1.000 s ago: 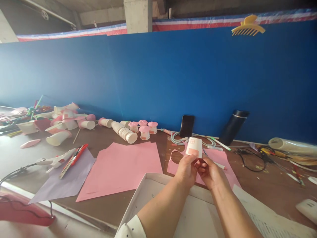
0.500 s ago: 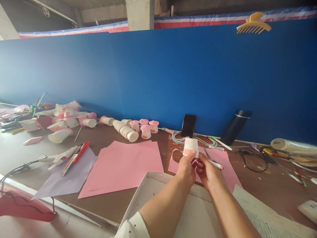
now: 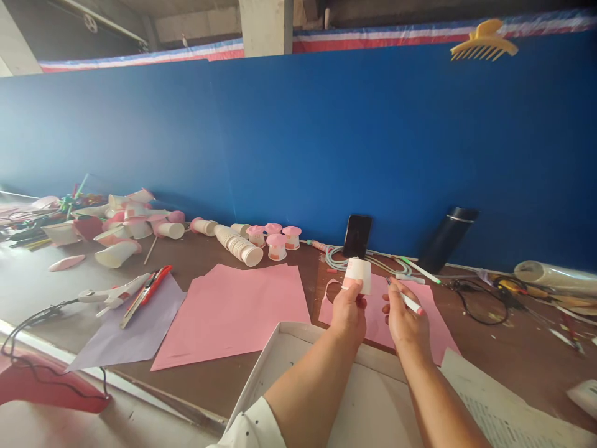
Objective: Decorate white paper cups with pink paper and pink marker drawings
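A small white paper cup with pink markings is upside down in my left hand, whose thumb presses on its pink patch. To its right, my right hand is closed on a white marker with a pink end, apart from the cup. Beneath both hands lies a pink sheet with a round cutout at its left. The near part of a white box sits under my forearms.
Pink sheets, a purple sheet, a red cutter and a glue gun lie left. Behind are stacked cups, pink-topped cups, a phone and a dark bottle. Printed paper lies right.
My right hand has moved away from the cup to the right, with the marker now held between its fingers. My left hand still holds the cup, now turned slightly.
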The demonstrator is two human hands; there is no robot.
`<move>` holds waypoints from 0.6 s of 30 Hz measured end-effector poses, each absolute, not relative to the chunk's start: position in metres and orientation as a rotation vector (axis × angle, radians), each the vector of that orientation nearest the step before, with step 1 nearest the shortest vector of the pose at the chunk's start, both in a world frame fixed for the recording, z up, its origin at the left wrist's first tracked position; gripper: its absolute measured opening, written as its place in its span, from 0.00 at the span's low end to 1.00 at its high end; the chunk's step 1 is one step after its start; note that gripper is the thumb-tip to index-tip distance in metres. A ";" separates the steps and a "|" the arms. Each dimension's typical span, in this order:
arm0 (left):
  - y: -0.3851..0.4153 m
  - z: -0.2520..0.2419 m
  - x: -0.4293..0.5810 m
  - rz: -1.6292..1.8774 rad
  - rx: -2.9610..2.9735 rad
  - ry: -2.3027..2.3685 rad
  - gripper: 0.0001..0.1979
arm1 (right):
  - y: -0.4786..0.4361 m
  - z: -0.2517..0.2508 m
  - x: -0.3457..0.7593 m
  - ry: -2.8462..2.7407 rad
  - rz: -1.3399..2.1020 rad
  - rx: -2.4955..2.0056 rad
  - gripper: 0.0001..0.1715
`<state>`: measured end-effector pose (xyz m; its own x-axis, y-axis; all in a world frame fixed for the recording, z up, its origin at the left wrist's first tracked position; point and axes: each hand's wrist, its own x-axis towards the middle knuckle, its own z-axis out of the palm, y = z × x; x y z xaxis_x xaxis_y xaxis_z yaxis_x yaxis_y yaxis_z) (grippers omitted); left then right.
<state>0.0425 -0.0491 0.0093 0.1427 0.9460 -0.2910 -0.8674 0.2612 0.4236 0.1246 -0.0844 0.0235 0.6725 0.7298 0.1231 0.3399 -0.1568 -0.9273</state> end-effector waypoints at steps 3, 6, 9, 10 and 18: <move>-0.049 0.010 0.042 1.302 0.172 0.557 0.14 | -0.089 0.031 0.122 -0.856 0.306 -1.759 0.30; -0.050 0.009 0.042 1.276 0.180 0.548 0.15 | -0.093 0.036 0.119 -0.887 0.165 -1.595 0.26; -0.051 0.006 0.043 1.249 0.197 0.544 0.17 | -0.093 0.035 0.118 -0.961 0.099 -1.485 0.23; -0.051 0.005 0.043 1.240 0.208 0.543 0.18 | -0.093 0.033 0.119 -0.982 0.095 -1.475 0.22; -0.054 0.004 0.044 1.171 0.315 0.488 0.21 | -0.091 0.026 0.125 -1.102 0.010 -1.426 0.23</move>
